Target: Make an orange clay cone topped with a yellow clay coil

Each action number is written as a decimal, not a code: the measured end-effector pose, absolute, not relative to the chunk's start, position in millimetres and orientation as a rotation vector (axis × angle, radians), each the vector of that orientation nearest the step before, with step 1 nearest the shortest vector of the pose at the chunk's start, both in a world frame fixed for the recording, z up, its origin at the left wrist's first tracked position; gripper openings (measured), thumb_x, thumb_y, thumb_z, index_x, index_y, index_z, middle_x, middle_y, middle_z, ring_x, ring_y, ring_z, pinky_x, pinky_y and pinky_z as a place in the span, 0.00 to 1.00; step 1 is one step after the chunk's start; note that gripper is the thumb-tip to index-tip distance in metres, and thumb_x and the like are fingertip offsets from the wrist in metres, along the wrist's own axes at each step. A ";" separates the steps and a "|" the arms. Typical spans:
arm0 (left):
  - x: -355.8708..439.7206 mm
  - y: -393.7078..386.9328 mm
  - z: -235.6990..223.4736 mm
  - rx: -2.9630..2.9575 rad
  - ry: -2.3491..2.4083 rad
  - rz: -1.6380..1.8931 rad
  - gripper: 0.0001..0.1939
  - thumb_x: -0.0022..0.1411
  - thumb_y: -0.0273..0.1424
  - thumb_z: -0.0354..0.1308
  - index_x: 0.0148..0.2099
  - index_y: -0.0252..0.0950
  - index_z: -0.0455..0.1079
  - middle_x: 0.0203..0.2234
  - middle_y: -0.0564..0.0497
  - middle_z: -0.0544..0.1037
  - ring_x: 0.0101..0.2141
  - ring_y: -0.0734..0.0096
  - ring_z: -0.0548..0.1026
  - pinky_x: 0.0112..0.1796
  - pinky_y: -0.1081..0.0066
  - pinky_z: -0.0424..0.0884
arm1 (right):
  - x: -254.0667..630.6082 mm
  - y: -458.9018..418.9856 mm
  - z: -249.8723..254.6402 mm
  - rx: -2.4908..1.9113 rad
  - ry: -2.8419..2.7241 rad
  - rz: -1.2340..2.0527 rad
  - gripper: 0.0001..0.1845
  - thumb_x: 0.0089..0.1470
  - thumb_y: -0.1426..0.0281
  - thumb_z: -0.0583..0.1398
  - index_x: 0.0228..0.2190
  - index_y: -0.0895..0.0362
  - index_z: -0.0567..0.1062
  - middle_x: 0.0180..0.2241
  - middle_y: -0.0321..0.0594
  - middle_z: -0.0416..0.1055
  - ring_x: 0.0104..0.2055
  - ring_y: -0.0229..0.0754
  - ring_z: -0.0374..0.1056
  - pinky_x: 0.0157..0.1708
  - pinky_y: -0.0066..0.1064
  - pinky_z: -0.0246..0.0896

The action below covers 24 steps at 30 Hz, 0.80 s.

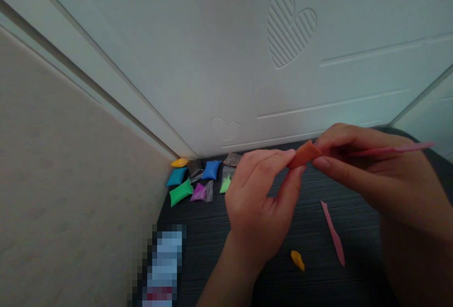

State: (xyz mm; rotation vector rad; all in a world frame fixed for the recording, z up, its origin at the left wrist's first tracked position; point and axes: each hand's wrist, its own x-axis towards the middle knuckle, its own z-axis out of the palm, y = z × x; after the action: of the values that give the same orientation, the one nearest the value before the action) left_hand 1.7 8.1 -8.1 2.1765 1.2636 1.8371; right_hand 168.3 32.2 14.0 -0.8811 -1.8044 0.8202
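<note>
Above the table, my left hand (264, 193) pinches a wedge-shaped piece of orange modelling clay (303, 155) between thumb and fingertips. My right hand (368, 165) is closed at the clay's right edge, its thumb and forefinger at the corner. Tucked in the same hand is a pink modelling tool (412, 147), its end sticking out to the right past the knuckles; the rest is partly hidden by the fingers. A second pink modelling tool (333, 234) lies on the table below my hands. Left of it rests a small lump of yellow clay (297, 260).
Small clay packets lie at the back left, among them a green packet (180, 192), a blue packet (211, 170) and a purple packet (200, 192). A pixelated object (164, 264) is at the dark table's left edge. A white panel (198, 61) with hearts stands behind.
</note>
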 end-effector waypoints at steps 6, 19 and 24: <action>-0.6 7.9 -7.9 2.167 1.205 1.782 0.17 0.51 0.20 0.63 0.45 0.36 0.71 0.37 0.54 0.78 0.37 0.76 0.74 0.41 0.76 0.72 | 169.5 29.8 17.3 -0.885 -1.865 0.617 0.08 0.50 0.70 0.64 0.34 0.46 0.75 0.31 0.27 0.72 0.33 0.34 0.67 0.29 0.26 0.58; -2.2 9.0 -6.7 2.146 1.160 1.770 0.15 0.53 0.22 0.62 0.44 0.39 0.73 0.36 0.53 0.78 0.36 0.73 0.75 0.39 0.72 0.74 | 169.4 26.4 21.5 -0.895 -1.912 0.514 0.03 0.52 0.69 0.63 0.31 0.47 0.74 0.28 0.28 0.71 0.31 0.33 0.65 0.28 0.28 0.58; -2.1 8.0 -6.5 2.078 1.147 1.758 0.15 0.54 0.22 0.62 0.44 0.40 0.73 0.37 0.53 0.78 0.36 0.72 0.75 0.40 0.70 0.74 | 170.9 25.8 22.3 -0.914 -1.910 0.521 0.04 0.50 0.67 0.64 0.32 0.46 0.75 0.29 0.28 0.72 0.31 0.34 0.66 0.27 0.29 0.59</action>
State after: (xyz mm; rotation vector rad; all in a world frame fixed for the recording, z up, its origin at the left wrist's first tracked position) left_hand -2.1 8.0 -6.5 2.0777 1.1470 1.7584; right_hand 170.9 25.8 22.3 -0.9144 -1.9103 0.5209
